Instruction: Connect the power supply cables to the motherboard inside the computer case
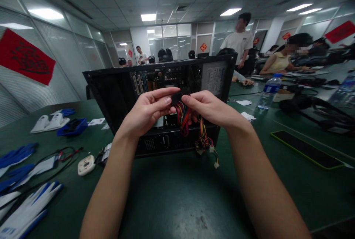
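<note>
In front of me an open black computer case (104, 94) rests on the table with its inside facing me. Before its opening, my left hand (151, 109) pinches one end of a small black connector (176, 100) between thumb and fingers. My right hand (208, 108) is closed on the other end, where a bundle of red, yellow and black wires (183, 120) leaves it. More wires (203, 137) with white plugs hang below my right hand. Behind my hands are a circuit board (158, 78) and a labelled power supply (213, 80). The fingertips partly hide the connector.
Work gloves (30, 209), a blue tray (72, 127), a cream-coloured device (86, 165) and black cables lie on the left. To the right are a water bottle (269, 91), headphones (318, 111) and a black green-edged mat (306, 149). Other people sit and stand beyond.
</note>
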The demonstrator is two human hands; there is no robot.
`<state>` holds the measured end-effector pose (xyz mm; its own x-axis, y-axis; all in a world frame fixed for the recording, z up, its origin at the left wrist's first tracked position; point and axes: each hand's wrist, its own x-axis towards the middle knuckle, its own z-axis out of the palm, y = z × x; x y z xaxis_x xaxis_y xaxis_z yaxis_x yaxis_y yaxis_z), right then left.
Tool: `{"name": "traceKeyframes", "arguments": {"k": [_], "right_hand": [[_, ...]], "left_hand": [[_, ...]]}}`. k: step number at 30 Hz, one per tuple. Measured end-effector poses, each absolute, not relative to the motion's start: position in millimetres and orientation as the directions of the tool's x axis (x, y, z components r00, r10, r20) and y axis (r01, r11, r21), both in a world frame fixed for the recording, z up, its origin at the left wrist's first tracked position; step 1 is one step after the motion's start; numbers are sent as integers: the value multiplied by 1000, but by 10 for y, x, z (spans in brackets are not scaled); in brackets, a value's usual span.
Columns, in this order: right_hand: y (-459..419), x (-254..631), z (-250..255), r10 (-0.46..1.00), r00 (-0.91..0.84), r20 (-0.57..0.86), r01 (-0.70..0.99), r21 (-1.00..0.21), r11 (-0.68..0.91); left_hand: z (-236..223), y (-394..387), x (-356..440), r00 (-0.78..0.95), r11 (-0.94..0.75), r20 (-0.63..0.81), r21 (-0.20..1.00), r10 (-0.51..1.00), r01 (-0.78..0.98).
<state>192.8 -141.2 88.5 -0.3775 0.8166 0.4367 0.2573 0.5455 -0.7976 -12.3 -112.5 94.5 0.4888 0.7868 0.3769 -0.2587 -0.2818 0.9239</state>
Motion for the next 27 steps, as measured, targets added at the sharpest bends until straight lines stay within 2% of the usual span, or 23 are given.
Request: {"name": "traceKeyframes", "arguments": {"k": [14, 20, 27], "right_hand": [[-1360, 1915, 858, 848, -259, 462, 248, -817, 521], [-1330, 1918, 869, 808, -160, 567, 154, -794, 588], [-1293, 1926, 844, 813, -154, 562, 27, -820, 572]], "left_hand": [[935, -1217, -37, 459, -341, 415, 909, 785, -239], [941, -1196, -30, 462, -312, 401, 914, 791, -259], [865, -1065, 47, 427, -215, 345, 922, 836, -323]]}}
